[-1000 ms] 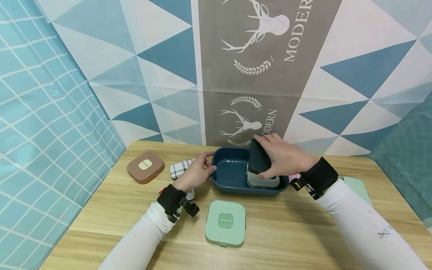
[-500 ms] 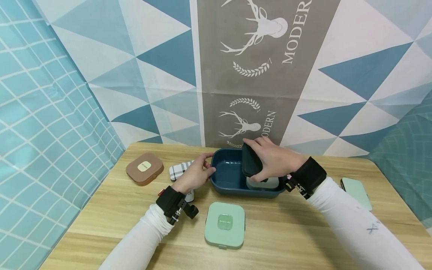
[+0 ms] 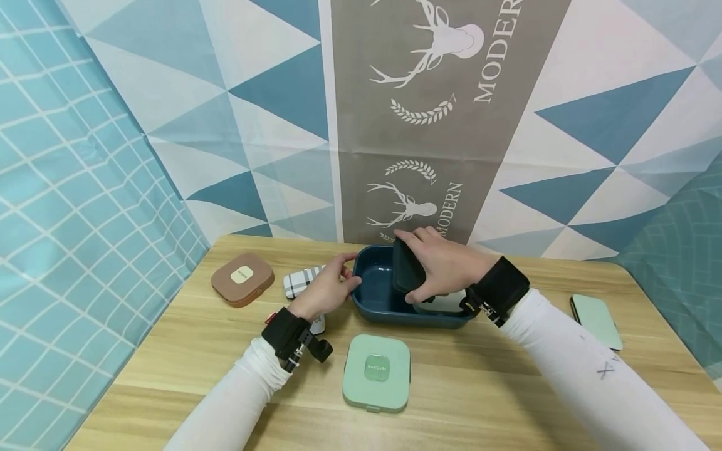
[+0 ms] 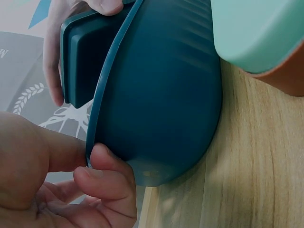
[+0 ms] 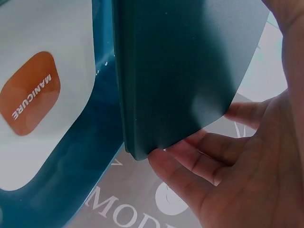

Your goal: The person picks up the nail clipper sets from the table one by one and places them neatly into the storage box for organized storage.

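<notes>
At the left end of a dark blue bin (image 3: 389,318), my left hand (image 3: 327,289) pinches the rim between thumb and fingers; the left wrist view shows the bin's outer wall (image 4: 161,95) close up. My right hand (image 3: 448,263) grips a dark green case (image 3: 407,269) by its ends, holding it tilted on edge over the middle of the bin. In the right wrist view the fingertips (image 5: 164,164) press on the end of that case (image 5: 175,71). A whitish manicure case (image 5: 61,23) with an orange label lies in the bin's right part, partly hidden by the right hand.
A mint green manicure case (image 3: 376,382) lies in front of the bin. To the left are a brown case (image 3: 234,285) and a plaid case (image 3: 296,285), partly behind the left hand. Another mint case (image 3: 598,321) lies at the right. A patterned cloth backs the table.
My right hand has carried the dark green case leftward, from over the whitish case toward the bin's middle. The left hand stays at the rim.
</notes>
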`<action>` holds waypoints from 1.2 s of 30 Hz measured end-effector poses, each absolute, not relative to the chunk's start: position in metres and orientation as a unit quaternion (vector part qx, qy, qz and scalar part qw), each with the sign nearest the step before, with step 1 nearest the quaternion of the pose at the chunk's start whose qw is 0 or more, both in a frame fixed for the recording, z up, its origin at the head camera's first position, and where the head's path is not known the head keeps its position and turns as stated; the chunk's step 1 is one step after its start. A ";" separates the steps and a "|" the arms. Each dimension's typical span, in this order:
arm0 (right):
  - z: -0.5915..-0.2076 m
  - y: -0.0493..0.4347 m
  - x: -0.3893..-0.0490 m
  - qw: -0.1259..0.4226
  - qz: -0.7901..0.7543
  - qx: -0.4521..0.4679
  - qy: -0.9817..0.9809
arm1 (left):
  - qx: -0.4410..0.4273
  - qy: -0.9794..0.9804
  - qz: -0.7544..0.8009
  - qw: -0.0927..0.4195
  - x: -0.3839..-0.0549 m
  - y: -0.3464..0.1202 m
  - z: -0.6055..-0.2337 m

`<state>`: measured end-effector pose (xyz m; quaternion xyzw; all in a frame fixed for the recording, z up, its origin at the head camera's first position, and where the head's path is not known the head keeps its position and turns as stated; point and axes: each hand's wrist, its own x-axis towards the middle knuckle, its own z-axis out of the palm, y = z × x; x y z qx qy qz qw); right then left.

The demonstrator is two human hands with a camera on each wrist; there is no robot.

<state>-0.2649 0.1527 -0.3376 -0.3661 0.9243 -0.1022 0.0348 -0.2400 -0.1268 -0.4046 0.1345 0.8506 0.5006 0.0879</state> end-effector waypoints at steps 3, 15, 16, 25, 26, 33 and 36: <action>-0.337 0.148 -0.266 0.039 -0.097 -0.365 0.925 | 0.134 0.850 0.501 0.090 -0.240 -0.127 -0.404; -0.342 0.127 -0.271 0.070 -0.080 -0.366 0.924 | 0.136 0.849 0.503 0.094 -0.239 -0.127 -0.403; -0.342 0.126 -0.271 0.071 -0.077 -0.368 0.924 | 0.136 0.848 0.503 0.095 -0.239 -0.127 -0.403; -0.345 0.114 -0.271 0.074 -0.067 -0.382 0.919 | 0.138 0.847 0.504 0.099 -0.240 -0.127 -0.403; -0.345 0.113 -0.271 0.075 -0.065 -0.382 0.919 | 0.139 0.847 0.504 0.099 -0.240 -0.127 -0.403; -0.347 0.105 -0.273 0.085 -0.054 -0.386 0.917 | 0.139 0.848 0.502 0.097 -0.241 -0.127 -0.404; -0.348 0.102 -0.273 0.089 -0.052 -0.386 0.917 | 0.139 0.850 0.499 0.097 -0.241 -0.127 -0.404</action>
